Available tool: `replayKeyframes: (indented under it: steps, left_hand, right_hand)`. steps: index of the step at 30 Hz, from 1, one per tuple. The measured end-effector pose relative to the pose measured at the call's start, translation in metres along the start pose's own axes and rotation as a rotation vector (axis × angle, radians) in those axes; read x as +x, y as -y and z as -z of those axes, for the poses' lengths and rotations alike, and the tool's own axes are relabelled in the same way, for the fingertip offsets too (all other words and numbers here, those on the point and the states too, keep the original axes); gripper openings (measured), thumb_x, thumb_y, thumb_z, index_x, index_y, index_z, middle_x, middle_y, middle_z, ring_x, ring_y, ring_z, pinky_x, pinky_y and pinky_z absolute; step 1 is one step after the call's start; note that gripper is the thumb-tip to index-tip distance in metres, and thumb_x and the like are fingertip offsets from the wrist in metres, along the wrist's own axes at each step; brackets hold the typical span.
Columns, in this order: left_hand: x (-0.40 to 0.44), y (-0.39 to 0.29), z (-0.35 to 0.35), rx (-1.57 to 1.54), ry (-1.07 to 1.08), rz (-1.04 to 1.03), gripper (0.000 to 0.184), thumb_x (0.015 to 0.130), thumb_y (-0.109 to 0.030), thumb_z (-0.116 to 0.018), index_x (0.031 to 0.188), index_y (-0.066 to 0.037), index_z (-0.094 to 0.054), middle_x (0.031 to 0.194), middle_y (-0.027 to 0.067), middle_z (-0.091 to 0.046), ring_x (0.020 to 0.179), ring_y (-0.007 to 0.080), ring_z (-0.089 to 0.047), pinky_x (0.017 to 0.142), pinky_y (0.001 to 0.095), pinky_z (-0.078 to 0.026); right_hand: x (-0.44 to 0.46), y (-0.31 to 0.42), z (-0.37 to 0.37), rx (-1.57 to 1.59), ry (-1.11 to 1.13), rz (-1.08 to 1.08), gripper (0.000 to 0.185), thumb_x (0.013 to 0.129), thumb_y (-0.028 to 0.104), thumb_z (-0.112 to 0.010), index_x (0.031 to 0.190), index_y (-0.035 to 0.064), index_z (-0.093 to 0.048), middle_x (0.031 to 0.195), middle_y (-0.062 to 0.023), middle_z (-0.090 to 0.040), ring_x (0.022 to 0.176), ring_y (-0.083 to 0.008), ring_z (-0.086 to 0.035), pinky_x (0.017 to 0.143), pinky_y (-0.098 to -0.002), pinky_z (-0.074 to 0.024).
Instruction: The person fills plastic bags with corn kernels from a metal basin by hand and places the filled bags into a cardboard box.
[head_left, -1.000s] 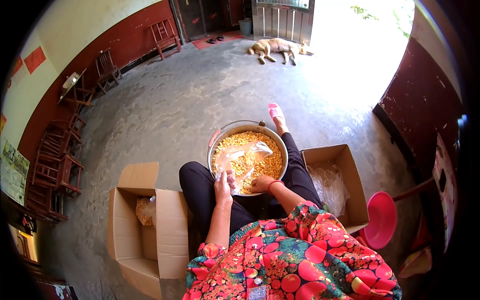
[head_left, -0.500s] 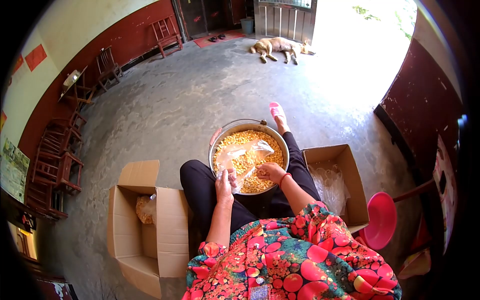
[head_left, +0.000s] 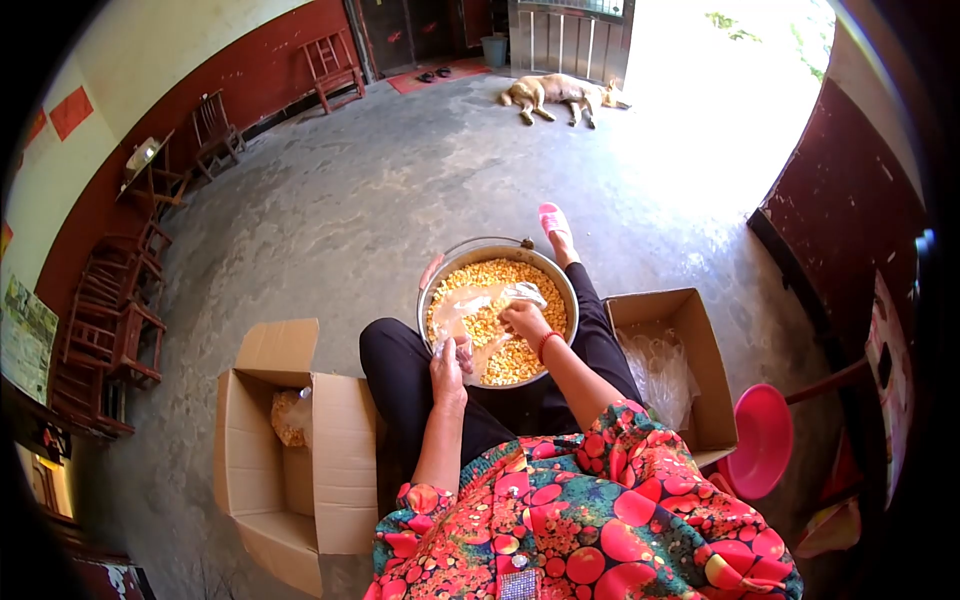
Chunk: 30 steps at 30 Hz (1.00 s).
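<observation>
Strong daylight pours through the wide open doorway [head_left: 735,120] at upper right, overexposed to nearly pure white. Glare spreads over the smooth grey concrete floor [head_left: 330,210], which dims toward the lower left. The dark red painted wall [head_left: 835,180] at right sits in shadow. Fisheye distortion bends the room's edges into curves, and all 4 corners fade to black. The small yellow corn kernels [head_left: 512,362] are well lit; the crumpled clear plastic bag [head_left: 457,318] shines palely.

Right hand [head_left: 526,320] hides some kernels [head_left: 515,362] — bottom edge crops the shirt [head_left: 600,515].
</observation>
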<state>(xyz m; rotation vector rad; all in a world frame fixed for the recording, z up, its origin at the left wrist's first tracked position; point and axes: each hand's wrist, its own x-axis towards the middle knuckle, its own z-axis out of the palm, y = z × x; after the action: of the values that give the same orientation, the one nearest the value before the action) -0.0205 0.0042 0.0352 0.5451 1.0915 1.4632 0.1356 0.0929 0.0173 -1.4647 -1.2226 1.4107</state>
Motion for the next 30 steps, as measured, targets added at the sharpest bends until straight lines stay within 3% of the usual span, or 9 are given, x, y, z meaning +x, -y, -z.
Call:
replayKeyframes:
  steps: [2,4,5,9,16,20,23,25,30]
  left_hand:
    - [0.0,0.0,-0.001,-0.001,-0.005,-0.001,0.026,0.082,-0.026,-0.045,0.083,-0.003,-0.055,0.056,0.0002,-0.048,0.043,0.0061,-0.042,0.041,0.0176,-0.034]
    - [0.0,0.0,-0.002,0.0,-0.009,-0.005,0.026,0.082,-0.026,-0.045,0.084,-0.003,-0.055,0.056,0.0002,-0.048,0.043,0.0061,-0.042,0.04,0.0176,-0.034]
    - [0.0,0.001,-0.001,0.0,-0.001,-0.012,0.026,0.082,-0.026,-0.045,0.084,-0.003,-0.055,0.057,0.0002,-0.048,0.043,0.0061,-0.042,0.04,0.0175,-0.034]
    - [0.002,0.003,0.001,-0.003,0.007,-0.01,0.025,0.082,-0.026,-0.045,0.083,-0.003,-0.056,0.057,0.0001,-0.049,0.044,0.0059,-0.042,0.04,0.0176,-0.034]
    - [0.002,0.003,0.0,-0.001,0.001,-0.031,0.025,0.082,-0.025,-0.045,0.082,-0.003,-0.056,0.057,0.0,-0.049,0.044,0.0059,-0.043,0.04,0.0179,-0.034]
    - [0.001,0.0,-0.001,0.0,-0.005,-0.01,0.024,0.082,-0.025,-0.044,0.083,-0.003,-0.056,0.057,0.0,-0.049,0.044,0.006,-0.043,0.041,0.018,-0.035]
    - [0.001,0.001,0.0,-0.008,0.002,-0.007,0.024,0.082,-0.024,-0.044,0.082,-0.003,-0.056,0.057,0.0001,-0.049,0.044,0.0061,-0.043,0.041,0.018,-0.035]
    - [0.001,0.002,0.0,-0.009,0.003,-0.005,0.024,0.082,-0.024,-0.044,0.082,-0.003,-0.056,0.057,0.0002,-0.049,0.044,0.0061,-0.043,0.04,0.018,-0.035]
    - [-0.001,-0.001,-0.002,0.01,0.003,-0.009,0.025,0.082,-0.025,-0.044,0.082,-0.003,-0.056,0.057,0.0002,-0.049,0.043,0.0059,-0.042,0.04,0.0179,-0.035]
  right_hand:
    - [0.0,-0.026,0.009,-0.533,0.023,0.027,0.024,0.069,0.02,-0.049,0.083,0.0034,-0.06,0.076,-0.0146,-0.059,0.073,-0.0293,-0.057,0.067,-0.0359,-0.0438]
    - [-0.012,-0.048,0.012,-0.802,-0.043,0.047,0.022,0.068,0.023,-0.05,0.075,0.0047,-0.059,0.073,-0.0139,-0.059,0.072,-0.0251,-0.057,0.063,-0.0356,-0.0444]
    - [-0.016,-0.053,0.012,-0.968,0.045,0.013,0.028,0.067,0.024,-0.05,0.084,0.0046,-0.058,0.085,-0.0192,-0.057,0.083,-0.0327,-0.054,0.073,-0.0385,-0.0427]
    - [-0.033,-0.032,-0.012,-1.044,0.305,-0.057,0.042,0.07,0.025,-0.045,0.105,0.003,-0.048,0.098,-0.0231,-0.052,0.095,-0.0315,-0.05,0.081,-0.0368,-0.04]
    - [-0.045,-0.023,-0.015,-1.17,0.456,0.059,0.04,0.068,0.032,-0.047,0.099,0.006,-0.054,0.096,-0.018,-0.054,0.091,-0.0298,-0.051,0.079,-0.0358,-0.0404]
    - [-0.041,-0.031,-0.015,-1.148,0.467,0.079,0.04,0.067,0.033,-0.047,0.095,0.0055,-0.055,0.095,-0.0171,-0.055,0.092,-0.0303,-0.051,0.08,-0.0359,-0.0394]
    - [-0.033,-0.045,-0.006,-1.017,0.356,0.265,0.033,0.069,0.03,-0.048,0.087,0.0032,-0.057,0.079,-0.0152,-0.059,0.075,-0.0274,-0.057,0.069,-0.0352,-0.0452]
    - [-0.028,-0.041,0.0,-0.396,0.414,-0.189,0.027,0.07,0.026,-0.05,0.082,0.0028,-0.056,0.062,-0.0103,-0.056,0.053,-0.0206,-0.055,0.05,-0.0317,-0.047]
    - [-0.03,-0.03,0.011,-0.085,0.358,-0.346,0.02,0.07,0.019,-0.053,0.082,0.0031,-0.053,0.057,-0.0069,-0.05,0.045,-0.0169,-0.051,0.039,-0.0292,-0.0441]
